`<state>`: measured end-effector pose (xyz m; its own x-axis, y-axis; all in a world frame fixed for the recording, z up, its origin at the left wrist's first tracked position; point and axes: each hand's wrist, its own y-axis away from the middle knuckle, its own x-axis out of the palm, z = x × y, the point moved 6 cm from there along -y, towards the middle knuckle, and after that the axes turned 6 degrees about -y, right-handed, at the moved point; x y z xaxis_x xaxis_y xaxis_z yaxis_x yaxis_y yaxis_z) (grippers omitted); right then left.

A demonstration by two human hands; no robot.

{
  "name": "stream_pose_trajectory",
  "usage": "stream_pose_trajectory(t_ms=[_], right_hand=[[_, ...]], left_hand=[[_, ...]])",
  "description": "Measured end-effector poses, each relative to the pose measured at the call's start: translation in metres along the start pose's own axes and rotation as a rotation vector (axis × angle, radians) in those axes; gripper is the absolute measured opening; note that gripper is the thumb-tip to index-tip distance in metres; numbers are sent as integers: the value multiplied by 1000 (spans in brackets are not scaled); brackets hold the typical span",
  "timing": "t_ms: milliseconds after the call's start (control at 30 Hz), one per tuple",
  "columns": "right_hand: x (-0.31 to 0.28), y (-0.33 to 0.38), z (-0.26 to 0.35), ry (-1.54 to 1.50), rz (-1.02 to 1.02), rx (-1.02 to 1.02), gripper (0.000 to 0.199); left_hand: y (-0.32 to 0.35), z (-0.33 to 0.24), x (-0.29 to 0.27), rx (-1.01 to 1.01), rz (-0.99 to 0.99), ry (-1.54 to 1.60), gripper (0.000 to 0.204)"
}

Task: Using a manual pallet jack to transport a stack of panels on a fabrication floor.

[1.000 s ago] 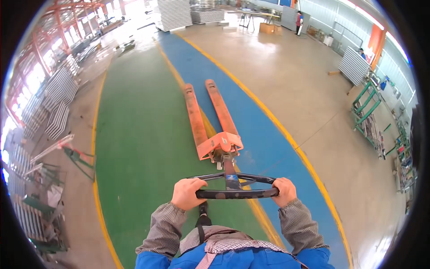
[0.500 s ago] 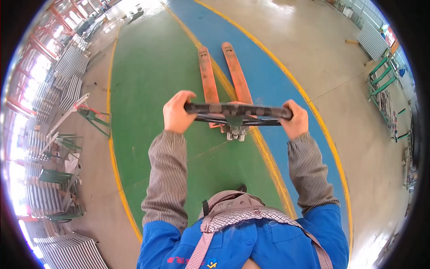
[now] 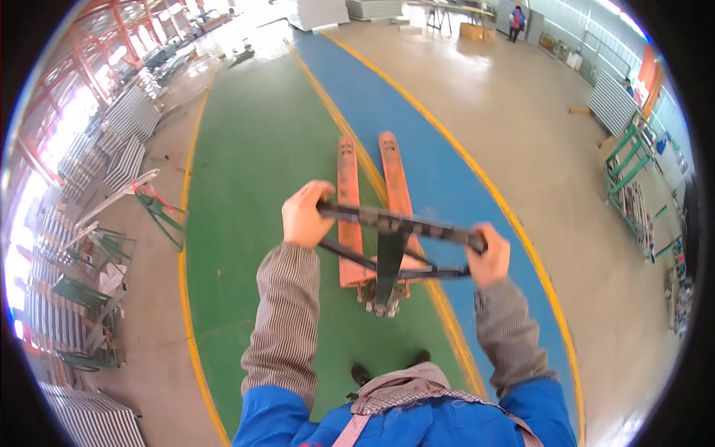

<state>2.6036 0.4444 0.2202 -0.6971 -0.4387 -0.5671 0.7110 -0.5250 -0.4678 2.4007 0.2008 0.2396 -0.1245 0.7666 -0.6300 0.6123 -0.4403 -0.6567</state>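
Both my hands grip the black handle bar [image 3: 402, 226] of an orange pallet truck. My left hand [image 3: 304, 214] is wrapped round the bar's left end, and my right hand [image 3: 489, 257] round its right end, a little lower. The bar slants down to the right. Below it, a dark steering shaft [image 3: 389, 261] runs to the wheel unit [image 3: 383, 305] at the truck's near end. Two empty orange forks [image 3: 348, 167] point away from me, lying over the yellow line between the green and blue lanes. Striped sleeve covers reach over both forearms.
Stacked metal profiles [image 3: 123, 160] and green stands [image 3: 160, 212] line the left side. On the right are a green rack [image 3: 629, 167] and a panel stack [image 3: 612, 104]. A person [image 3: 516, 24] stands far off at the back right, near a cardboard box [image 3: 477, 33].
The view has tilted up, so the truck and my hands sit lower in it. The handle bar has tipped down at its right end. Both hands keep their grip.
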Motion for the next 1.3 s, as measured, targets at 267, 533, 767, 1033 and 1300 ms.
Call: stream_pose_trajectory(t_ms=[267, 533, 767, 1033, 1300], right_hand=[[-20, 48, 24, -245, 111, -530, 26], [5, -7, 7, -509, 127, -853, 24], [47, -31, 17, -709, 157, -1045, 24], [86, -34, 49, -713, 167, -1027, 25], [156, -32, 104, -587, 101, -888, 22]], left_hand=[[155, 5, -59, -587, -464, 69, 12], [311, -184, -59, -682, -1055, -309, 10], [329, -268, -29, -689, -838, -155, 38], [314, -238, -43, -921, -1115, -442, 20], [324, -119, -107, -885, -946, -375, 16]])
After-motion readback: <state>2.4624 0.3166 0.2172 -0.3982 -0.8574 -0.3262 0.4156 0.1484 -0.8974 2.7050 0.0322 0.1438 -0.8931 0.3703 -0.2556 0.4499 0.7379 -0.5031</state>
